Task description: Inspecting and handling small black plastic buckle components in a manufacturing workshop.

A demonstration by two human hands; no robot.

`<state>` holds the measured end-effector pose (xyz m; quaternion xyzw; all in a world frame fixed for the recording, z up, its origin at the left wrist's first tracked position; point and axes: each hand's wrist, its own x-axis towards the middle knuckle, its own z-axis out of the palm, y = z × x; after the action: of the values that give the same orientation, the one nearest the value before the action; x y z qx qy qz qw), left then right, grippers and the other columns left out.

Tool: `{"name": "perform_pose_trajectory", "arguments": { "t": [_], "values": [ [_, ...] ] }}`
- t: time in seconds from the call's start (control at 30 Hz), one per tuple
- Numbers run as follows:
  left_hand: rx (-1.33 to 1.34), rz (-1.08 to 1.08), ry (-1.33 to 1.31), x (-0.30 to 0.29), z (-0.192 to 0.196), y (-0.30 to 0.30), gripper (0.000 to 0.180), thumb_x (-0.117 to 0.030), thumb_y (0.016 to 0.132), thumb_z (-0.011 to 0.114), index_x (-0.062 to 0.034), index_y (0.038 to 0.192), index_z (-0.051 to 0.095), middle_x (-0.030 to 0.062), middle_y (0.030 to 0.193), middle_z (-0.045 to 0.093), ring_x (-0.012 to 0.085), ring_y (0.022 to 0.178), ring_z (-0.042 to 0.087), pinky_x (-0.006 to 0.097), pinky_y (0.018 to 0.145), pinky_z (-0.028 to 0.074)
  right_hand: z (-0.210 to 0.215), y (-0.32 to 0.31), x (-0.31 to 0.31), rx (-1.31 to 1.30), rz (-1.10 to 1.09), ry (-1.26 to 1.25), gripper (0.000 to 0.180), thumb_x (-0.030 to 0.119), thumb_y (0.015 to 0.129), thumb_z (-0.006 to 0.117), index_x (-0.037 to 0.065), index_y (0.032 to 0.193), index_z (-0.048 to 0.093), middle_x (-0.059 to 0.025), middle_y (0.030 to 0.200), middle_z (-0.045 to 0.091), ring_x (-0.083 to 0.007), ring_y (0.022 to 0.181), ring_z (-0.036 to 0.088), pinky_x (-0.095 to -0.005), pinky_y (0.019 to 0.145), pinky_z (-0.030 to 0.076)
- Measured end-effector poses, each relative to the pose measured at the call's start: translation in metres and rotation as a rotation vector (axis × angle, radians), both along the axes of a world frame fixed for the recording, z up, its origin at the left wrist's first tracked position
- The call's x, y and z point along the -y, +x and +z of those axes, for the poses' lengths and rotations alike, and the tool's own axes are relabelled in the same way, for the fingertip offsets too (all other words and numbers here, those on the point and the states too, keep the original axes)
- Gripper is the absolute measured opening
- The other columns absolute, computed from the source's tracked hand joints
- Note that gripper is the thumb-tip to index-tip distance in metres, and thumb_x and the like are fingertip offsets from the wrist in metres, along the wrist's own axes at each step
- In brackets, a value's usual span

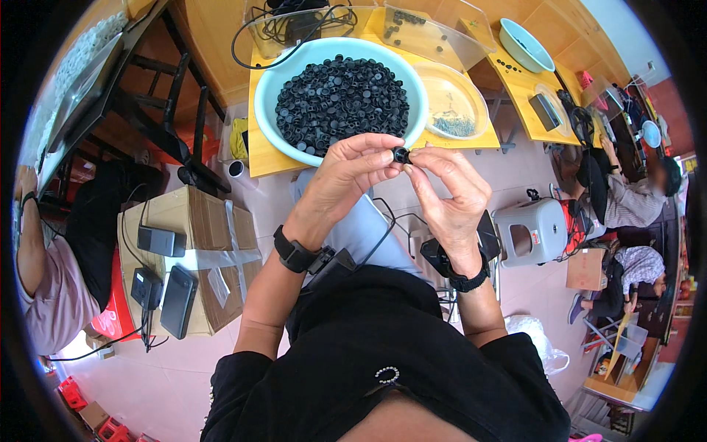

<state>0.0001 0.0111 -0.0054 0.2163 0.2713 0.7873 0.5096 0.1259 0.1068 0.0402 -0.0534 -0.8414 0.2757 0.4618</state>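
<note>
Between the fingertips of both hands, just in front of the basin, is a small round black plastic cap (401, 155). My left hand (352, 173) pinches it from the left. From the right, my right hand (451, 184) has its thumb and fingers closed at the same piece; whether it also holds something tiny there is hidden. Behind my hands stands a wide light-blue basin (264, 121), heaped with many black caps (342, 103) of the same sort. To its right lies a shallow clear round tray (479, 110) holding a scatter of small metallic bits (453, 125).
A clear bin (434, 37) with a few black pieces and a tangle of black cable (309, 22) sit at the back of the yellow table (261, 158). At left is a cardboard box (173, 214) with black devices; at right, a grey stool (530, 228). Other people sit on both sides.
</note>
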Motion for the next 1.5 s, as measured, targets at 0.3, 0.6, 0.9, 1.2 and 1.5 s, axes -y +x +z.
{"name": "perform_pose_trajectory", "arguments": {
  "t": [0.3, 0.6, 0.9, 1.2, 1.5],
  "values": [
    [0.014, 0.000, -0.007, -0.001, 0.001, 0.001, 0.024, -0.004, 0.081, 0.062, 0.0005, 0.105, 0.060, 0.0083, 0.092, 0.063, 0.0130, 0.080, 0.062, 0.024, 0.077, 0.051, 0.002, 0.002, -0.001, -0.012, -0.012, 0.001, 0.017, -0.006, 0.066, 0.068, 0.000, 0.082, 0.066, -0.0112, 0.080, 0.063, -0.0235, 0.075, 0.063, -0.0307, 0.069, 0.049],
    [0.006, -0.005, -0.008, 0.000, 0.001, 0.000, 0.025, -0.005, 0.081, 0.062, 0.0013, 0.105, 0.060, 0.0088, 0.092, 0.063, 0.0136, 0.081, 0.062, 0.025, 0.078, 0.051, 0.004, 0.001, 0.000, -0.004, -0.002, 0.010, 0.018, -0.006, 0.066, 0.068, 0.001, 0.082, 0.066, -0.0112, 0.080, 0.064, -0.0232, 0.074, 0.063, -0.0299, 0.067, 0.049],
    [-0.016, -0.003, -0.016, 0.000, -0.001, 0.000, 0.025, -0.006, 0.081, 0.062, 0.0008, 0.105, 0.060, 0.0090, 0.094, 0.063, 0.0137, 0.082, 0.061, 0.025, 0.078, 0.050, 0.003, 0.000, -0.001, 0.025, 0.006, 0.051, 0.018, -0.007, 0.065, 0.067, 0.001, 0.081, 0.065, -0.0103, 0.079, 0.063, -0.0237, 0.074, 0.062, -0.0303, 0.065, 0.049],
    [-0.124, 0.054, -0.038, 0.001, 0.000, 0.002, 0.023, -0.005, 0.080, 0.063, -0.0009, 0.103, 0.061, 0.0080, 0.098, 0.063, 0.0123, 0.085, 0.060, 0.025, 0.078, 0.050, -0.002, -0.001, -0.002, 0.031, -0.018, 0.280, 0.024, -0.007, 0.062, 0.066, 0.002, 0.084, 0.064, -0.0084, 0.079, 0.060, -0.0244, 0.071, 0.059, -0.0321, 0.066, 0.050],
    [-0.112, 0.061, -0.031, 0.007, 0.009, 0.006, 0.023, -0.002, 0.079, 0.062, -0.0011, 0.102, 0.061, 0.0071, 0.097, 0.064, 0.0114, 0.085, 0.061, 0.025, 0.078, 0.050, 0.000, 0.001, 0.002, -0.047, -0.015, 0.092, 0.019, -0.005, 0.065, 0.068, 0.002, 0.082, 0.065, -0.0087, 0.079, 0.062, -0.0235, 0.072, 0.061, -0.0321, 0.070, 0.051]
  ]
}}
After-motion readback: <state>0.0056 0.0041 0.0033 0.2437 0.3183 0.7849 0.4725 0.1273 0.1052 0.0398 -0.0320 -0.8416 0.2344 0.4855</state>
